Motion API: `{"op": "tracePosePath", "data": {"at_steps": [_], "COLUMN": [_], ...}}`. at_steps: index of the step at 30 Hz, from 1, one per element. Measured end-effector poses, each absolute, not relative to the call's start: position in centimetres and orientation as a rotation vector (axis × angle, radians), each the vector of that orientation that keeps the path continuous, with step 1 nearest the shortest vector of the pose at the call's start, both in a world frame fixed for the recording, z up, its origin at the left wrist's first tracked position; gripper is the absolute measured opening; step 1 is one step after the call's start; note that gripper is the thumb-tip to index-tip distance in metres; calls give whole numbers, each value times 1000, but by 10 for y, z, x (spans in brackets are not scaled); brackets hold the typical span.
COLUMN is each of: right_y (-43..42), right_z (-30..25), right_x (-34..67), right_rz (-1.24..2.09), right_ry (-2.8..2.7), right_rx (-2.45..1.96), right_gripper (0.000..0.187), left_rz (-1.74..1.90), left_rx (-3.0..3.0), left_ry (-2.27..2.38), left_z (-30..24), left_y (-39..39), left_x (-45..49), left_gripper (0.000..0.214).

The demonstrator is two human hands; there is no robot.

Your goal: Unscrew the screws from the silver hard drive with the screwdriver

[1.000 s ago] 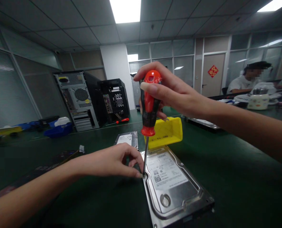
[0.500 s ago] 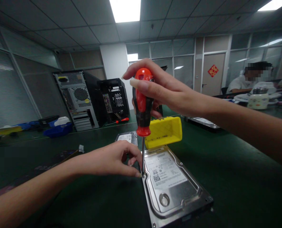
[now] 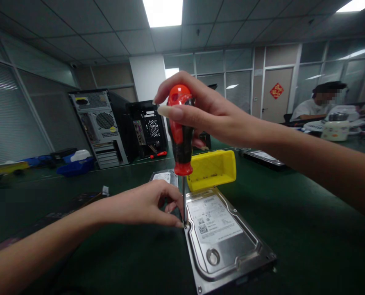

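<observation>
A red and black screwdriver [image 3: 182,133] stands nearly upright, its handle leaning slightly left. My right hand [image 3: 209,112] is closed around the handle, thumb and forefinger near its top. The steel shaft runs down to a screw spot on the left edge of a silver hard drive [image 3: 246,250], which lies label up on the table. My left hand [image 3: 157,205] pinches at the lower end of the shaft, thumb and forefinger beside the tip and against the drive's edge. Whether a screw sits between those fingertips is hidden.
Behind the drive lies a yellow bin [image 3: 228,168] with small screws inside. Another hard drive [image 3: 162,177] is partly behind my left hand; one more [image 3: 264,157] lies right. Computer cases [image 3: 121,127], a small red screwdriver [image 3: 158,155] and a blue tray [image 3: 76,166] stand farther back. A person [image 3: 311,106] sits far right.
The screwdriver handle has turned and tipped a little to the left along with my right hand. My left hand and the hard drive stay almost where they were.
</observation>
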State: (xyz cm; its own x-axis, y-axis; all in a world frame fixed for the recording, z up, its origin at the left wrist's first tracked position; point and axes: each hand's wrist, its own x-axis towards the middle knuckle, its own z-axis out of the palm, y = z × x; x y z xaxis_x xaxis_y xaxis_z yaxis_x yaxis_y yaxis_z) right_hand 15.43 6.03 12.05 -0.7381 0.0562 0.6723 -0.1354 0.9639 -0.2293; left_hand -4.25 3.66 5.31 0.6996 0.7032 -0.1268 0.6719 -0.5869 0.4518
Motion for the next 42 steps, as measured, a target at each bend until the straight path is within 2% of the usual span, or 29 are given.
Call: {"op": "tracePosePath", "data": {"at_steps": [4,9,12,16,22,26,34,38,42], "right_y": [62,61,58,52,50,52,36,38,51], "right_z": [122,128,133,136,140,153,182,181,175], "right_x": [149,146,145,141,137,142,155,160,163], "right_rz": [198,-36,-105,-82,121,246,122,11,-24], "right_ry": [-2307,-2242,-2248,-2344,-2449,-2639,-2845,-2799,-2744], "right_rx": [76,-124,-162,-106,8,-73,-448,-439,-413], "right_gripper": [24,41,42,35,33,42,39,39,47], "left_rz": [92,257,396,531,553,531,531,545,536], "left_rx": [2436,2429,2361,2287,2215,2208,2222,2194,2189], "left_ry": [1061,1000,1009,1010,1028,1010,949,917,1002], "left_z": [58,67,68,64,64,64,62,60,59], "left_y": [35,29,25,22,20,23,26,26,28], "left_x": [-44,-40,-34,-28,-29,-31,-33,-33,-33], "left_gripper": [25,26,21,14,17,16,17,15,14]}}
